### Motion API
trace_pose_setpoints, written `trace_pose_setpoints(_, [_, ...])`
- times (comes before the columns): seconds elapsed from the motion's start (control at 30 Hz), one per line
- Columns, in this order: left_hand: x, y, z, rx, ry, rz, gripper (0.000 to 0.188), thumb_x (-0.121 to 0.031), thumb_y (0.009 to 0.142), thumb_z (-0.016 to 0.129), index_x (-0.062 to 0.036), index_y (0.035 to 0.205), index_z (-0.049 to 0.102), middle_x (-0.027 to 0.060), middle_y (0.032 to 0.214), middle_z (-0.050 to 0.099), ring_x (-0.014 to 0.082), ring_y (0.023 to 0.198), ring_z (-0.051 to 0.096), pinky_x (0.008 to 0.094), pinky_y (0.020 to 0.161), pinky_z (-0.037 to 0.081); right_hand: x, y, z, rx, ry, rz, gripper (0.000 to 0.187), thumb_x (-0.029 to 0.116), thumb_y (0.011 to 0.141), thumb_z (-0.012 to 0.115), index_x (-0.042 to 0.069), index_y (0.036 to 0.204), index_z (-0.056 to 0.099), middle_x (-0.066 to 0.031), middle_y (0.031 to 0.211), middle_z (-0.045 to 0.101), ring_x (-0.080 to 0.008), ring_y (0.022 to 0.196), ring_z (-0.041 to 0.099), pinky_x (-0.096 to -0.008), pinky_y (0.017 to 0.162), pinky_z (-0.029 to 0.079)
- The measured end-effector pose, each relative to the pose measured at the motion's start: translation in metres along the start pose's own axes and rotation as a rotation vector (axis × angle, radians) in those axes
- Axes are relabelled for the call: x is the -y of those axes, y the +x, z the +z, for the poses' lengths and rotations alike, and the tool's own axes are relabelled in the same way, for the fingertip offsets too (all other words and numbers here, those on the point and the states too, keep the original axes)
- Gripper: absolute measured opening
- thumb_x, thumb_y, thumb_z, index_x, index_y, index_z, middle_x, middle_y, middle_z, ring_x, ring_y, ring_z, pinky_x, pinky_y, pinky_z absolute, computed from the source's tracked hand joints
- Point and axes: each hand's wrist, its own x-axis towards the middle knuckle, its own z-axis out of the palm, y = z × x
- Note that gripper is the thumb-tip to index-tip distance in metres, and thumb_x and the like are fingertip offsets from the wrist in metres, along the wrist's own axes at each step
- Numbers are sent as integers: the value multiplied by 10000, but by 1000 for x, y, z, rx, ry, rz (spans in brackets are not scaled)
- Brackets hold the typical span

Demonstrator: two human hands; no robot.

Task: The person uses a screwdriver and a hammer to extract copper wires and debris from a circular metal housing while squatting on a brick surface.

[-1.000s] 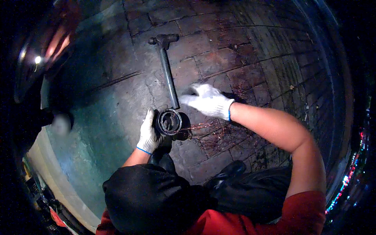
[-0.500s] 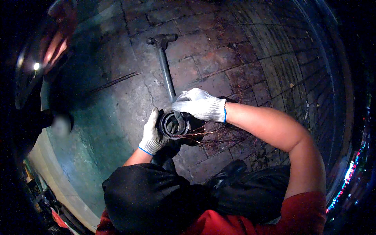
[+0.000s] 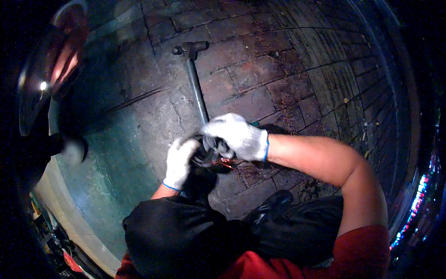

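Note:
My left hand [image 3: 180, 160], in a white knit glove with a blue cuff edge, is closed around the left side of a dark round metal part [image 3: 203, 161] that looks like a motor stator. Thin copper wires [image 3: 226, 162] stick out on its right side. My right hand [image 3: 239, 136], gloved alike, has its fingers curled over the upper right of the stator. Blur and shadow hide the fingertips, and most of the stator lies behind the hands. A ball-peen hammer [image 3: 197, 88] rests on the ground just beyond, its handle end close to my right fingers.
Worn brick paving [image 3: 253, 74] spreads ahead, with copper-coloured wire scraps [image 3: 285, 104] to the right. A shiny reddish curved body [image 3: 58, 65] stands at the far left. My dark shoe [image 3: 278, 200] is near my knees, and coloured lights [image 3: 416, 204] glow at the right rim.
The stator's round opening faced up before; now it is tilted and largely covered. My right hand has come down over it, and my left thumb has moved across its upper left edge.

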Motion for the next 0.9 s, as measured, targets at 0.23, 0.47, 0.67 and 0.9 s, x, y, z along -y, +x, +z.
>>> trace_pose_setpoints(0.23, [13, 2, -29, -55, -272, 91, 360, -129, 910, 539, 69, 1210, 561, 119, 1055, 645, 168, 922, 604, 280, 830, 490, 34, -67, -28, -268, -352, 93, 235, 228, 902, 619, 16, 804, 646, -63, 688, 606, -94, 467, 505, -264, 394, 397])
trace_pose_setpoints(0.47, [34, 18, -100, -396, -384, 78, 395, -132, 874, 525, 91, 1198, 555, 175, 1099, 638, 233, 970, 629, 337, 874, 522, 95, -159, -162, -1027, -290, -282, 303, 337, 930, 542, 117, 1130, 603, -18, 1002, 611, -119, 720, 565, -249, 542, 416])
trace_pose_setpoints(0.67, [11, 18, -106, -237, -301, 159, 379, -100, 879, 516, 96, 1201, 551, 186, 1080, 647, 221, 962, 637, 322, 876, 519, 58, -283, -368, -1291, -256, -322, 383, 335, 952, 506, 81, 1227, 585, -54, 1105, 656, -230, 932, 637, -392, 684, 540])
trace_pose_setpoints(0.9, [25, 31, -84, -108, -406, 145, 424, -184, 893, 508, 85, 1220, 511, 239, 1144, 613, 310, 1028, 635, 411, 908, 539, 7, -359, -465, -1506, -412, -120, 365, 327, 982, 465, 71, 1200, 606, -56, 1044, 646, -191, 931, 593, -353, 803, 467])
